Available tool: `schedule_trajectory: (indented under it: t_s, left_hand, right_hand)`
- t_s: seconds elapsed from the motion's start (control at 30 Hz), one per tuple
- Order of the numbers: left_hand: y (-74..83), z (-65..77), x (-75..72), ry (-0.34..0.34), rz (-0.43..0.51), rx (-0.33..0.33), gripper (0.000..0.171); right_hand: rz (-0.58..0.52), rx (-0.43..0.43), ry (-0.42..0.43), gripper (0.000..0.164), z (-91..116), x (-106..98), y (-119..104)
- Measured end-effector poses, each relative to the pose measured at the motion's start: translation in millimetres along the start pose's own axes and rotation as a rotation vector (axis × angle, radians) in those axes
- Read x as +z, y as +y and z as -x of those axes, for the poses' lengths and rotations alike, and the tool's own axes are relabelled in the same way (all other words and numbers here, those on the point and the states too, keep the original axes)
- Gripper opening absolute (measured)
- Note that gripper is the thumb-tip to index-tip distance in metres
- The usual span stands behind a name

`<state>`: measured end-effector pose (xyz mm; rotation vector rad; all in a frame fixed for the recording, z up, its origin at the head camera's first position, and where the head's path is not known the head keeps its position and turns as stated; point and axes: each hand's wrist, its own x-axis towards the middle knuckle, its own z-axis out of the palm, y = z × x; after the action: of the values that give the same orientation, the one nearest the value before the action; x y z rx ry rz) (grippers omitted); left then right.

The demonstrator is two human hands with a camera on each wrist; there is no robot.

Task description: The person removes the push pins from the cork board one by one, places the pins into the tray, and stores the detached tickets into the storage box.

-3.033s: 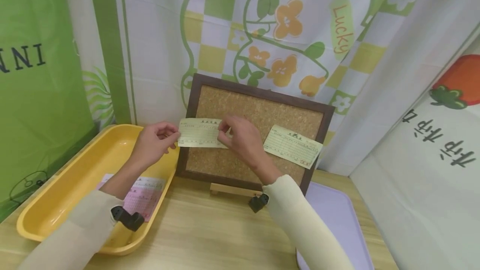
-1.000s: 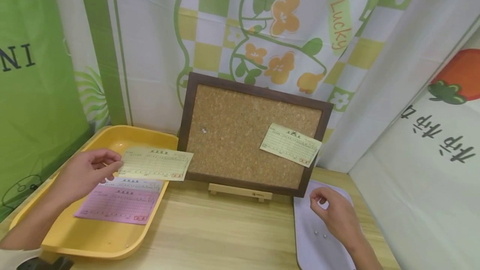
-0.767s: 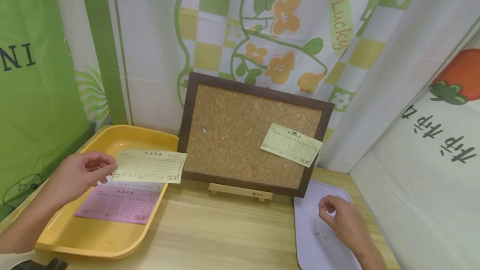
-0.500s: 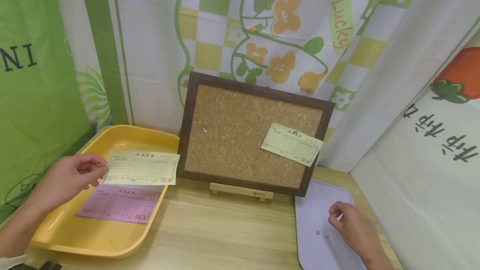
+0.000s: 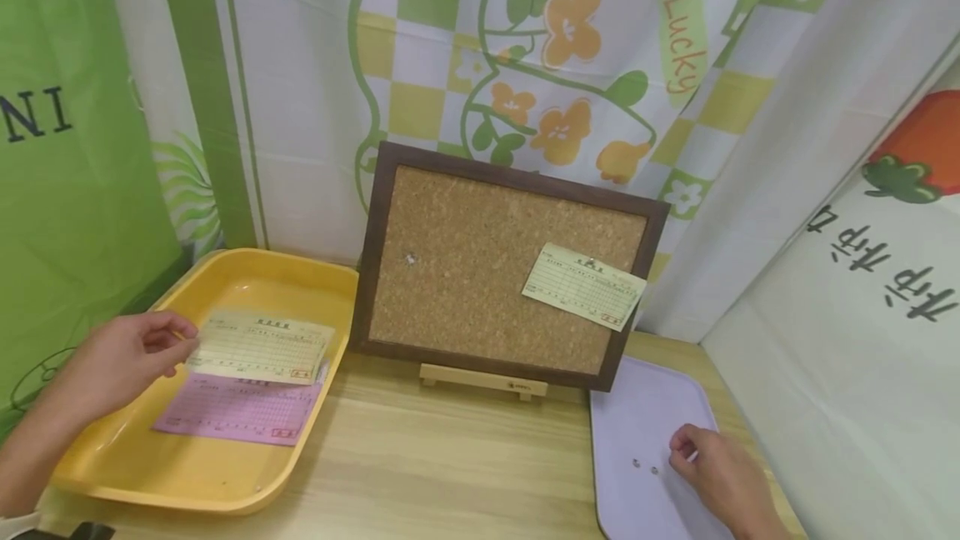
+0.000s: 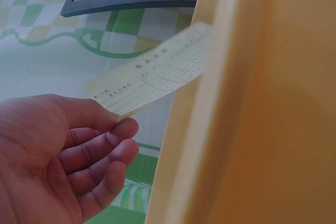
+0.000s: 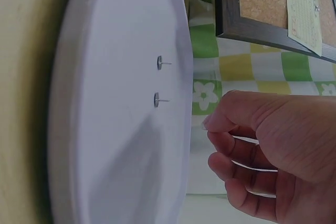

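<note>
My left hand (image 5: 120, 361) pinches the left edge of a pale yellow receipt slip (image 5: 262, 347) between thumb and forefinger. The slip hangs over the yellow basin (image 5: 262, 267), above a pink receipt slip (image 5: 228, 411) lying inside; a white slip is nearly hidden beneath. My right hand (image 5: 723, 473) hovers over the lilac tray (image 5: 637, 390), fingers loosely bent, thumb tip near the forefinger, with nothing visible in it. Two thumbtacks (image 7: 159, 63) lie points up on the tray, apart from the hand. Another yellow receipt slip (image 5: 585, 286) is pinned at the corkboard's (image 5: 480, 248) right side.
The framed corkboard leans on a small wooden stand (image 5: 483, 380) between basin and tray. A small silvery-white spot (image 5: 410, 259) shows at its left. Patterned curtains (image 5: 300, 107) hang behind the wooden table (image 5: 420, 465).
Both hands left the board. The left hand carried its yellow slip down and left over the basin; the right hand moved over the lilac tray, then down and right, away from the thumbtacks.
</note>
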<state>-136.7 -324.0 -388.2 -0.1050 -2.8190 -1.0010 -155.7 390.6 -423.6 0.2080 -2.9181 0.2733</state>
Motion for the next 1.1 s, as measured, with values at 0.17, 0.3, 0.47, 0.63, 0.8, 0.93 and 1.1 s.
schedule_trajectory:
  t_s: [0.17, 0.3, 0.47, 0.63, 0.8, 0.93, 1.1]
  left_hand:
    - [-4.8, -0.5, 0.9, -0.026, -0.043, -0.002, 0.02]
    - [-6.3, -0.8, 1.5, -0.039, -0.098, 0.013, 0.017]
    - [-8.9, -0.8, 5.4, -0.033, -0.144, 0.049, 0.01]
    - [-12.2, -1.9, 7.9, -0.058, -0.152, 0.048, 0.009]
    - [-14.4, -2.0, 9.1, -0.072, -0.154, 0.047, 0.007]
    - [-16.9, -0.9, 9.5, -0.091, -0.156, 0.042, 0.006]
    - [-19.0, -0.9, 10.5, -0.119, -0.157, 0.035, 0.005]
  right_hand:
    - [0.017, 0.009, -0.022, 0.017, 5.0, 3.0, 6.8]
    - [0.02, 0.015, -0.065, 0.017, 8.4, 4.4, 10.3]
    - [0.002, 0.038, -0.144, 0.015, 12.5, 6.2, 13.4]
    - [-0.01, 0.055, -0.191, 0.013, 15.5, 9.1, 15.3]
    - [-0.005, 0.066, -0.2, 0.014, 18.0, 9.4, 15.6]
    - [-0.008, 0.071, -0.214, 0.016, 19.6, 8.5, 15.5]
    - [-0.015, 0.084, -0.219, 0.013, 22.2, 7.5, 17.8]
